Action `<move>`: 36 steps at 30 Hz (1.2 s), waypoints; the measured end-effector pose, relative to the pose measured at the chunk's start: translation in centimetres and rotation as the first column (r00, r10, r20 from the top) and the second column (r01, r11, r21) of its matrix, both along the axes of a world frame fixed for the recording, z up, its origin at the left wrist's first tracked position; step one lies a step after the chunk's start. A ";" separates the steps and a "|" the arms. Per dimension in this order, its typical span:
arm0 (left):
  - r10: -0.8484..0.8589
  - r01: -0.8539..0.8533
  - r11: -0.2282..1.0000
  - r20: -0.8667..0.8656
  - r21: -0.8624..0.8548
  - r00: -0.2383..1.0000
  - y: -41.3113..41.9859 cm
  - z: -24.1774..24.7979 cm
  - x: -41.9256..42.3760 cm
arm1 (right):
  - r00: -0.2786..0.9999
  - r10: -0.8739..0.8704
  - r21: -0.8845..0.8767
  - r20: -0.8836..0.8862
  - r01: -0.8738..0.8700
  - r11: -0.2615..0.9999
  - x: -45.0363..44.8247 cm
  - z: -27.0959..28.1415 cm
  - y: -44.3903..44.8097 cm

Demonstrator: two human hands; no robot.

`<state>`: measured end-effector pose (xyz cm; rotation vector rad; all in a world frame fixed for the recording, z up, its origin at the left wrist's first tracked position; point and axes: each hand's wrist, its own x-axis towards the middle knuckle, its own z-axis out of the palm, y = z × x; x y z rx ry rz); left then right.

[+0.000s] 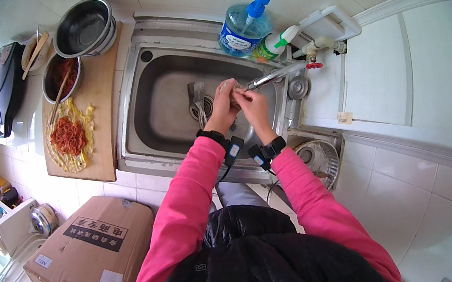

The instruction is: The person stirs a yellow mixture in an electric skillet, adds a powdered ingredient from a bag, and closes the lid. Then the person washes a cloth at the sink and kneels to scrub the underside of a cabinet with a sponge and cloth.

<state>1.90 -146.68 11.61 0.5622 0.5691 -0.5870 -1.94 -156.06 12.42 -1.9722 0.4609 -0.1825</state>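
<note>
Both my hands meet over the right part of the stainless steel sink point(161, 80), close to the end of the chrome faucet point(265, 79). My left hand point(224, 105) is curled, its fingers lying against those of my right hand point(252, 107). A small pale thing seems to be between them, but the fingers hide most of it, and I cannot tell whether either hand grips it. Below, metal utensils point(200, 104) lie in the basin across the drain strainer. Black straps with small devices circle both wrists.
Left of the sink, a wooden cutting board point(108, 130) holds shredded orange-red food point(68, 136) on a yellow sheet, a bowl point(71, 71) with chopsticks and stacked metal bowls point(83, 28). A blue pump bottle point(241, 34) and spray bottle point(275, 45) stand behind. A cardboard box point(91, 251) sits lower left.
</note>
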 end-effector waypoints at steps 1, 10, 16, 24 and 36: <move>0.013 -0.013 1.000 0.027 0.007 1.000 -0.3 -0.3 0.2 | 0.997 0.078 0.049 -0.026 -0.077 0.996 -0.5 0.4 0.0; -0.041 0.036 0.998 -0.105 -0.042 0.994 -1.3 -1.5 0.7 | 0.991 0.119 -0.015 0.061 -0.119 0.993 -1.4 0.9 -2.0; -0.116 0.109 0.993 -0.197 -0.049 0.974 -0.6 -1.1 1.4 | 0.951 0.300 -0.241 0.071 -0.275 0.931 -1.3 2.0 -1.7; -0.036 0.042 0.999 -0.266 0.015 0.963 -1.4 -4.0 1.0 | 0.981 0.189 -0.003 0.044 -0.189 0.982 -2.0 2.5 -2.6; 0.013 -0.023 0.997 -0.133 -0.078 0.991 -1.3 -3.2 0.3 | 0.987 0.078 -0.019 -0.138 -0.081 0.997 -0.8 0.5 -5.7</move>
